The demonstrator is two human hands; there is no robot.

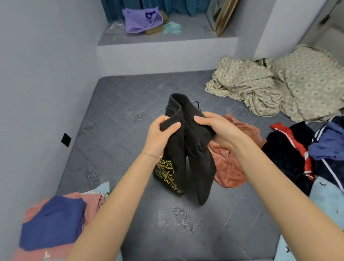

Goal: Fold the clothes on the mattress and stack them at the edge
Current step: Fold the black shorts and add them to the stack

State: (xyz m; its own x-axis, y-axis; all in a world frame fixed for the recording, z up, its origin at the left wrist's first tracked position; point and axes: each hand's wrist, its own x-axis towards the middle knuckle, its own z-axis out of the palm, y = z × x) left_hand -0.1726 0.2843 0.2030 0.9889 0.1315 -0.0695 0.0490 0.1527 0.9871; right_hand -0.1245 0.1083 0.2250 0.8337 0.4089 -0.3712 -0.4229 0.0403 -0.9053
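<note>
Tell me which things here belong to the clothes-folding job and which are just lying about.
Job: black garment with yellow print, gripped by left hand and right hand; crumpled orange velvet garment; navy-and-red heap of clothes; folded stack topped with navy cloth; grey quilted mattress.
Lying about: beige patterned bedding; purple fabric bag; mint-green cloth.

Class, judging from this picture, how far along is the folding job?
Done: a folded stack, navy piece on top, lies near-left on the mattress. In hand: the left hand and right hand grip a black garment. Left: the crumpled orange garment and the heap of dark clothes on the right.
</note>
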